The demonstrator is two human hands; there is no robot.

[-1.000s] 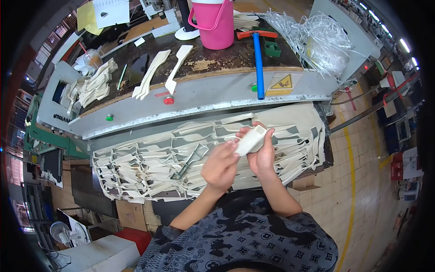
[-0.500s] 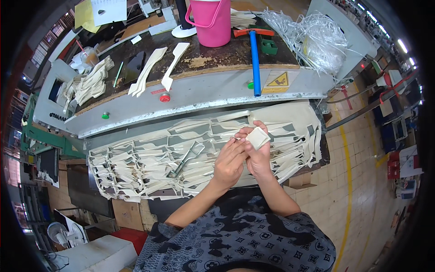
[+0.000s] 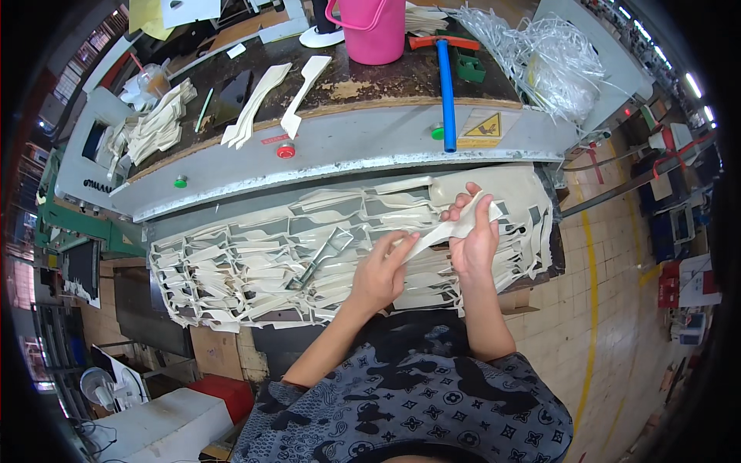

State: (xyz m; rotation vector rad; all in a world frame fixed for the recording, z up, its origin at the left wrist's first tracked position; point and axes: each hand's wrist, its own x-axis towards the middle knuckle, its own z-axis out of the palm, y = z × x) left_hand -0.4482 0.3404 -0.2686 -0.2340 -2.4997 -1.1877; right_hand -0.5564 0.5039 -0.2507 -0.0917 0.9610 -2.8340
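A cream strip-shaped cut piece [image 3: 443, 233] stretches between my two hands. My right hand [image 3: 477, 251] grips its wide end, thumb on top and fingers behind. At the other end, the fingertips of my left hand [image 3: 378, 276] close on the narrow part. Whether it is one layer or a thin stack, I cannot tell. Under my hands lies a cream sheet [image 3: 494, 181] full of cut-out gaps and loose strips. A metal cutting die [image 3: 323, 258], shaped like the cut pieces, rests on the sheet left of my hands.
Behind the sheet runs a grey machine beam [image 3: 355, 139] with a red button [image 3: 285, 150] and green buttons. On its top are cut strips [image 3: 257, 104], a pink bucket [image 3: 374, 35], a blue-handled hammer [image 3: 445, 96] and a tangle of clear plastic strands [image 3: 567, 65].
My hands have moved apart, the right one going right and slightly away. The cream piece, seen before as a small block end, now shows stretched out lengthwise between them.
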